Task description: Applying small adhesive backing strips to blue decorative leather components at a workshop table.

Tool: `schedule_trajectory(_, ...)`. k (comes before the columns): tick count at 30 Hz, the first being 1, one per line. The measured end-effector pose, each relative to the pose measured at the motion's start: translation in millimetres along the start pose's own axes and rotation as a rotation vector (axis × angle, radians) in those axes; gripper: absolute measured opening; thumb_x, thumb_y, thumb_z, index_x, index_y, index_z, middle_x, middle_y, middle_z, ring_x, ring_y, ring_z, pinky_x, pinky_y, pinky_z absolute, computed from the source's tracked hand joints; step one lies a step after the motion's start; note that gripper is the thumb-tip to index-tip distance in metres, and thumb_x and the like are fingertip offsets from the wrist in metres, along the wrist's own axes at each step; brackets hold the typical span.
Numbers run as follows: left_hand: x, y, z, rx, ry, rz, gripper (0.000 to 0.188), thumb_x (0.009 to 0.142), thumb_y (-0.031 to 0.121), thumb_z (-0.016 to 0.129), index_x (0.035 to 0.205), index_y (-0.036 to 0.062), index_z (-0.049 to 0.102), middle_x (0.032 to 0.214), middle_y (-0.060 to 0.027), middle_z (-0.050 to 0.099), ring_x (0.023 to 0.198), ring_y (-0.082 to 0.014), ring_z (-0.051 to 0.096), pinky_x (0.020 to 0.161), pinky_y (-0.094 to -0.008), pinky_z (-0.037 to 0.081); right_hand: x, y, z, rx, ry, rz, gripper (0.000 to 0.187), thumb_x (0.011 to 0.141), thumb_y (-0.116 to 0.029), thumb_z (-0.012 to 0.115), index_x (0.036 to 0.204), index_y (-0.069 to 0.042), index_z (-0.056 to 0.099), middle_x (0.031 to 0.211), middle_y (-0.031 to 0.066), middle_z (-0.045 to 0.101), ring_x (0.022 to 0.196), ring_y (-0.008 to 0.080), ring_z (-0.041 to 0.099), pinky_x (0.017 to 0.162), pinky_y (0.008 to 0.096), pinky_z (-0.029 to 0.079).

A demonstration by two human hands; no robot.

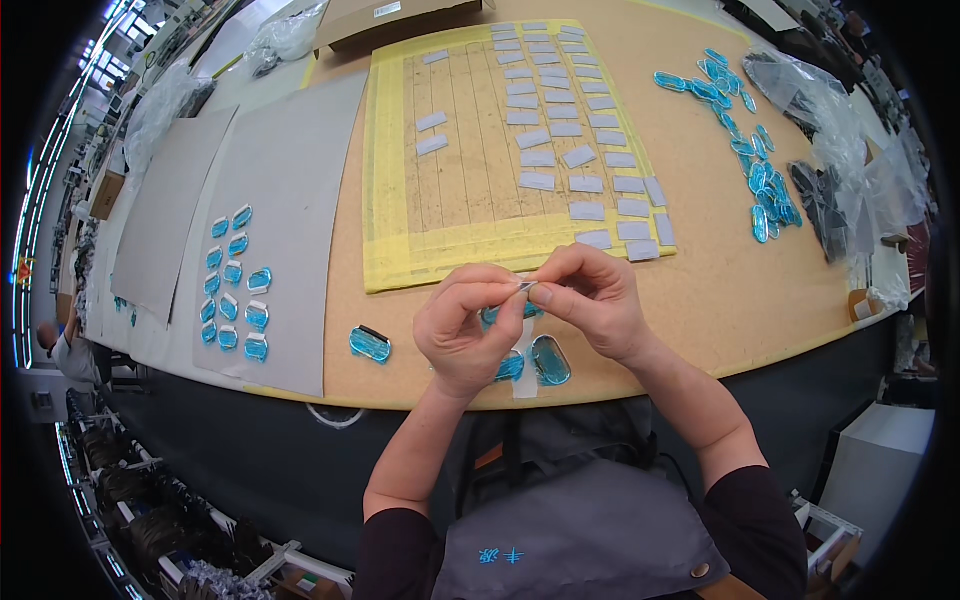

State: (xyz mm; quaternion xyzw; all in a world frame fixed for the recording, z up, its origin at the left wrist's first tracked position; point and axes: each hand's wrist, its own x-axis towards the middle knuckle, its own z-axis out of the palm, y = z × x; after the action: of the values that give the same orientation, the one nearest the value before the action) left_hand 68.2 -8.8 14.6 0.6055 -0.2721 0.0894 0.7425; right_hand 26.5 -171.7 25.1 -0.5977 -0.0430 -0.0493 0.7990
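Observation:
My left hand [470, 325] and my right hand [598, 305] meet fingertip to fingertip above the near edge of the table. Both pinch a small pale piece [526, 286], mostly covered by the fingers. Beneath them lie several blue glassy pieces, partly hidden, with a larger rounded one [551, 361] by my right wrist and another [511, 366] beside it on a white strip [525, 385]. To the left of my left hand rests a blue piece with a dark top edge [370, 345].
Beyond my hands, a yellow-edged board [380, 262] carries rows of pale grey rectangles [537, 181]. A grey sheet [290, 345] at left holds blue pieces with white tops. More blue pieces [768, 195] and clear plastic bags [850, 150] lie at right. A cardboard box [395, 20] stands at the back.

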Motion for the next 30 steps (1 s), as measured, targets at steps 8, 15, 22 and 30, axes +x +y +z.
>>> schedule_trajectory(8, -1.2, -4.5, 2.4, -0.256, -0.002, -0.015, 0.037, 0.076, -0.010, 0.073, 0.110, -0.0001, 0.060, 0.107, -0.0149, 0.065, 0.101, -0.0216, 0.063, 0.088, -0.0311, 0.050, 0.8, -3.2, -3.2, 0.006, 0.065, -0.079, 0.010, 0.087, -0.004, 0.070, 0.095, -0.001, 0.066, 0.088, 0.0012, 0.066, 0.079, 0.0050, 0.057, 0.071, 0.0210, 0.046)
schedule_trajectory(15, 0.0, -4.9, -2.9, -0.246, -0.111, -0.056, 0.040, 0.077, -0.009, 0.073, 0.113, 0.0007, 0.058, 0.111, -0.0169, 0.063, 0.107, -0.0226, 0.061, 0.092, -0.0335, 0.050, 0.3, -3.9, -5.7, 0.013, 0.047, -0.132, 0.009, 0.087, -0.001, 0.069, 0.095, -0.001, 0.066, 0.088, 0.0009, 0.064, 0.079, 0.0048, 0.055, 0.069, 0.0207, 0.044)
schedule_trajectory(22, 0.1, 0.7, -0.6, -0.197, -0.076, -0.039, 0.034, 0.077, -0.009, 0.072, 0.107, -0.0014, 0.058, 0.110, -0.0159, 0.061, 0.103, -0.0221, 0.061, 0.093, -0.0330, 0.049, -0.4, -3.3, -5.4, -0.033, 0.038, -0.154, 0.008, 0.086, 0.001, 0.067, 0.093, -0.001, 0.065, 0.086, 0.0002, 0.063, 0.078, 0.0050, 0.053, 0.069, 0.0208, 0.042)
schedule_trajectory(30, -0.7, 0.6, -7.1, -0.289, -0.112, -0.277, 0.034, 0.080, -0.008, 0.072, 0.111, -0.0058, 0.059, 0.107, -0.0122, 0.064, 0.102, -0.0175, 0.061, 0.093, -0.0317, 0.048, -0.5, -0.9, -4.6, 0.017, 0.092, -0.181, 0.009, 0.086, 0.002, 0.066, 0.094, -0.001, 0.064, 0.087, 0.0012, 0.062, 0.079, 0.0060, 0.053, 0.070, 0.0213, 0.042)
